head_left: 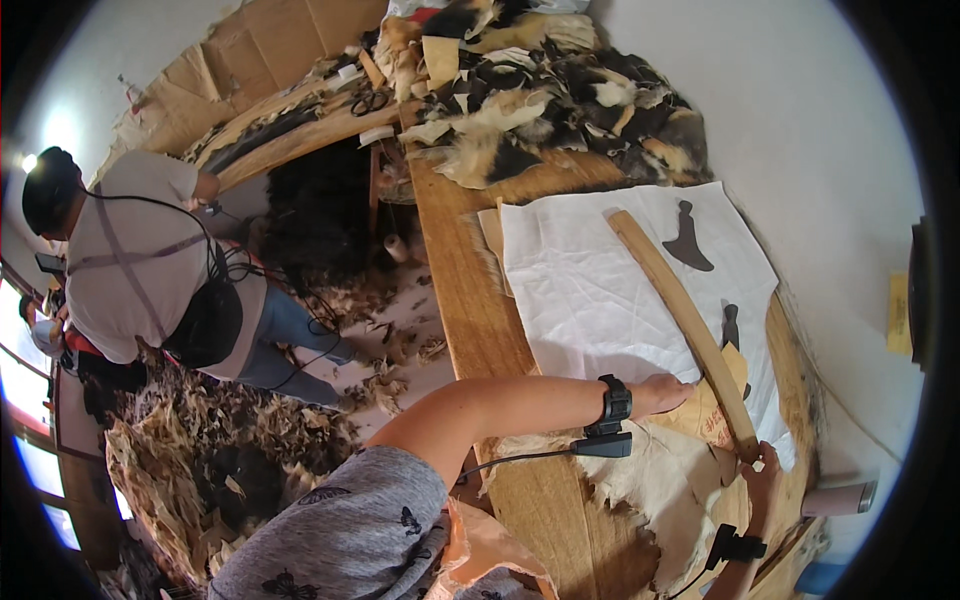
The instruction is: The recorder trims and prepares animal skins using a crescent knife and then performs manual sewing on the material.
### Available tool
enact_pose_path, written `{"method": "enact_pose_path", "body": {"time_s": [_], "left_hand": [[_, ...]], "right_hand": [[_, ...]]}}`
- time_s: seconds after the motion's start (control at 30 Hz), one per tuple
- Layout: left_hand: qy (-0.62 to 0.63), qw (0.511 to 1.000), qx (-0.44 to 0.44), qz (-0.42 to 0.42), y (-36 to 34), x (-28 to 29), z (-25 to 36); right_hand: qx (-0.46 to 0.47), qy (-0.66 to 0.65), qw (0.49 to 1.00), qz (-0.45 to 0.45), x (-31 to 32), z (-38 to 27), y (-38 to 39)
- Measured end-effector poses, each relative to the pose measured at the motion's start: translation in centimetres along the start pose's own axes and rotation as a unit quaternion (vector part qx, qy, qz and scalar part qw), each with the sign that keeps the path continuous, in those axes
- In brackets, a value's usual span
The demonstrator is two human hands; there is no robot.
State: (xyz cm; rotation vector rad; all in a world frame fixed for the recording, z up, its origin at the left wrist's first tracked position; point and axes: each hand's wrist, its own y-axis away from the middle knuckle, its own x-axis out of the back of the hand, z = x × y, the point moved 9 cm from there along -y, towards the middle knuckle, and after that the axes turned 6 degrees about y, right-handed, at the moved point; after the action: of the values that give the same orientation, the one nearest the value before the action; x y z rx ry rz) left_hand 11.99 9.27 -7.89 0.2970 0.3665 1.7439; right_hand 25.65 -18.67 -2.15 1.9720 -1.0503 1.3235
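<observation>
A long, slightly curved wooden slat (675, 310) lies slantwise over a creased white sheet (570, 270) on the wooden table. At the slat's near end my right hand (763, 472) is closed, with thumb and fingers on the wood. My left hand (662, 394) reaches over the sheet's near edge, left of the slat. Its fingers are drawn together, and whatever they pinch is too small to make out. Between my hands is a tan paper piece (703, 412) with red print. A pale hide (665, 480) spreads beneath it toward me.
Two dark boot-shaped pieces, one by the slat (730, 325) and one farther off (687, 240), lie on the sheet. Fur scraps (560, 100) heap at the table's far end. A pinkish cylinder (838, 499) is at right. Leftward, a person (165, 250) stands among fur piles (230, 460).
</observation>
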Motion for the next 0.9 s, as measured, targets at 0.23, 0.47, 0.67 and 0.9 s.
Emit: {"method": "enact_pose_path", "body": {"time_s": [0.23,0.47,0.67,0.9], "left_hand": [[0.055,0.995,0.017,-0.079,-1.2,-2.8,-1.2],[0.193,0.962,0.049,-0.189,1.2,-1.2,-1.2],[-0.204,0.957,-0.049,-0.201,6.1,-4.3,3.3],[-0.526,0.736,-0.398,-0.155,11.2,-9.4,3.9]], "right_hand": [[0.077,0.113,0.989,0.058,0.6,0.2,2.0],[-0.004,-0.025,0.993,0.113,7.9,-8.7,1.2],[0.105,0.006,0.970,0.218,16.7,-15.3,6.0],[0.090,0.024,0.974,0.206,14.4,-14.9,8.6]]}}
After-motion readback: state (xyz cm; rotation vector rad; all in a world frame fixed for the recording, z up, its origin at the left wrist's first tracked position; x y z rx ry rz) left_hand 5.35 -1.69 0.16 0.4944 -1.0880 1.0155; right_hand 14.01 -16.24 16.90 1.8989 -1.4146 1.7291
